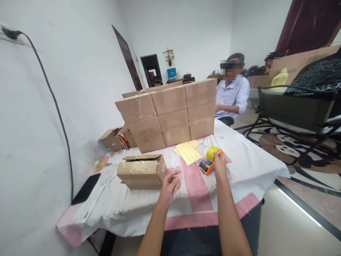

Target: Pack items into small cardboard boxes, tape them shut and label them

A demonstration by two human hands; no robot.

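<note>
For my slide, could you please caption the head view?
Right hand on tape dispenser, left hand beside small carton.

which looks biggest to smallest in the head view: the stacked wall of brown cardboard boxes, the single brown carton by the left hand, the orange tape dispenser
1. stacked wall of brown cardboard boxes
2. single brown carton, though it lies nearer the camera
3. orange tape dispenser, at the right hand

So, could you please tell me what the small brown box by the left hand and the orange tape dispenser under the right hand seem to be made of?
The small brown box looks like matte corrugated cardboard, with glossy clear tape wrinkling along its top. The orange tape dispenser looks like smooth moulded plastic, carrying a shiny yellowish tape roll; the right hand rests on it, while the left hand is close beside the box.
</note>
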